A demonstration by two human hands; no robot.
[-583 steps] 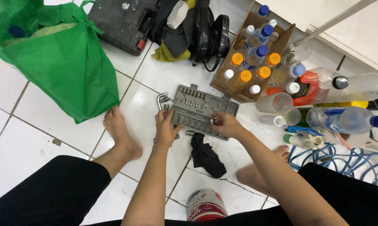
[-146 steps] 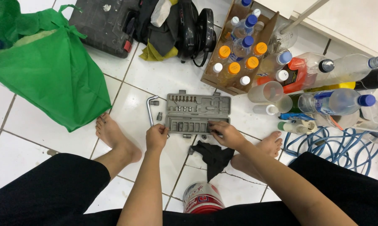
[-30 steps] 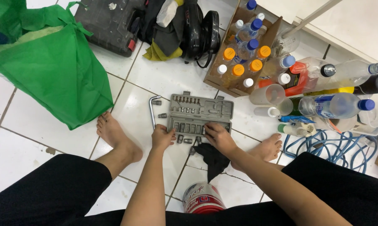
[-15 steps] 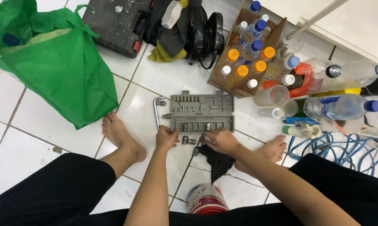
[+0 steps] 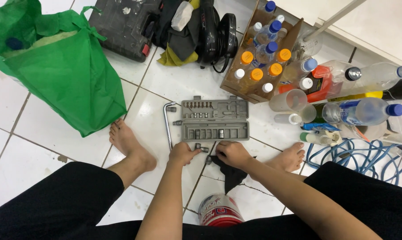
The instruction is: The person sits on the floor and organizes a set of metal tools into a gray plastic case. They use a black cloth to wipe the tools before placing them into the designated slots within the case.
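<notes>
**Hands drop off the socket case to loose pieces on the tile**

Both hands have come down from the grey socket case (image 5: 215, 119) since the earlier frames, where they rested on its near edge; now they sit on the floor just in front of it. At the left hand (image 5: 182, 154), the fingers are curled and pinch a small metal socket piece (image 5: 199, 147) lying on the tile just below the case. At the right hand (image 5: 231, 153), the fingers are folded down over the top of a black cloth (image 5: 230, 174); whether they hold anything under them cannot be told. Just beside the left hand lies a bent metal handle (image 5: 167, 124), left of the case and apart from it. The case lies open and flat, with sockets standing in its rows.

Further out stand a cardboard box of capped bottles (image 5: 259, 58), a green bag (image 5: 58, 66) and a red-and-white can (image 5: 219, 210) near the knees. A bare foot (image 5: 130, 144) rests close to the handle.

The small piece could, by my judgement, slip from so light a pinch and roll across the smooth tile, perhaps under the cloth or toward the blue hose (image 5: 361, 153).
</notes>
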